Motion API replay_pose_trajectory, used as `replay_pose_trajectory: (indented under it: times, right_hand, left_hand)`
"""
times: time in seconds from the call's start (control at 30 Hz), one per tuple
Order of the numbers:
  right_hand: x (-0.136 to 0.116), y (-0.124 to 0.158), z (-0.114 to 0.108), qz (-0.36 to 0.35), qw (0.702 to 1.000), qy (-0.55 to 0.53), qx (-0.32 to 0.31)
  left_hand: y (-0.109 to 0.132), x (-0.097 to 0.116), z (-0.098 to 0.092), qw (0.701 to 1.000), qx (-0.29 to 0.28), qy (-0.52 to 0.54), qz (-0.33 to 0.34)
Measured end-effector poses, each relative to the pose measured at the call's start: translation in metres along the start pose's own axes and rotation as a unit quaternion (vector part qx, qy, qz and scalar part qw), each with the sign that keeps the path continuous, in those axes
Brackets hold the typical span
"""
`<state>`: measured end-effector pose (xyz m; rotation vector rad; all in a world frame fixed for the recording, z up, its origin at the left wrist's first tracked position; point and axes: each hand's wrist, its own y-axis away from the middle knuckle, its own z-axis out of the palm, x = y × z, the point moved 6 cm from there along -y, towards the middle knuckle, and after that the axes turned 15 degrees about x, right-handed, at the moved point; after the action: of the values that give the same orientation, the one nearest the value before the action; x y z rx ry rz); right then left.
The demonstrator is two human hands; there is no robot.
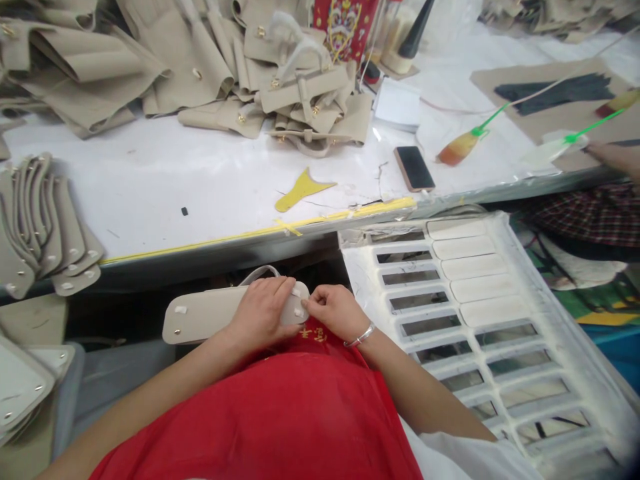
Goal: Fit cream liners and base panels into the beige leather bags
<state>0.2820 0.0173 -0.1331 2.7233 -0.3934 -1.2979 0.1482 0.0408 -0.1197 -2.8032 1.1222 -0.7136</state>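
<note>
A long beige bag panel (pixel 205 313) with rounded ends lies across my lap, at the front of a red apron. It carries small metal studs and little white tabs, and a pale handle loop (pixel 261 272) shows behind its far edge. My left hand (pixel 265 307) is wrapped over the panel near its right end, thumb on the near side. At that right end my right hand (pixel 336 310) is closed in a pinch, fingertips against the panel's edge beside the white tabs. Whatever lies between those fingertips is too small to make out.
Beige bag pieces (pixel 195 60) are heaped on the white table (pixel 150 187), with stacked panels (pixel 55 227) at its left. A yellow piece (pixel 303 191), a phone (pixel 414 168) and a glue bottle (pixel 460 143) lie there too. A slotted rack (pixel 415 287) stands right; another person's arm (pixel 613 157) reaches in.
</note>
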Motion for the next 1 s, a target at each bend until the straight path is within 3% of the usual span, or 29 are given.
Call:
replay_pose_trajectory:
  times: [0.27,0.53,0.77,1.0]
  right_hand:
    - [0.002,0.000,0.003,0.009,1.000,0.007,0.002]
    - [0.001,0.002,0.005,0.013,1.000,0.021,0.019]
    - [-0.002,0.000,0.005,0.007,0.999,0.028,0.019]
    - [0.003,0.000,0.006,0.012,1.000,0.023,0.009]
  left_hand:
    - [-0.007,0.001,-0.004,0.999,-0.034,-0.021,-0.016]
    - [-0.001,-0.002,-0.002,0.999,-0.025,-0.020,-0.026]
    - [-0.006,-0.013,-0.014,0.991,-0.091,0.094,-0.034]
    - [-0.010,-0.016,-0.008,0.993,-0.076,0.057,-0.068]
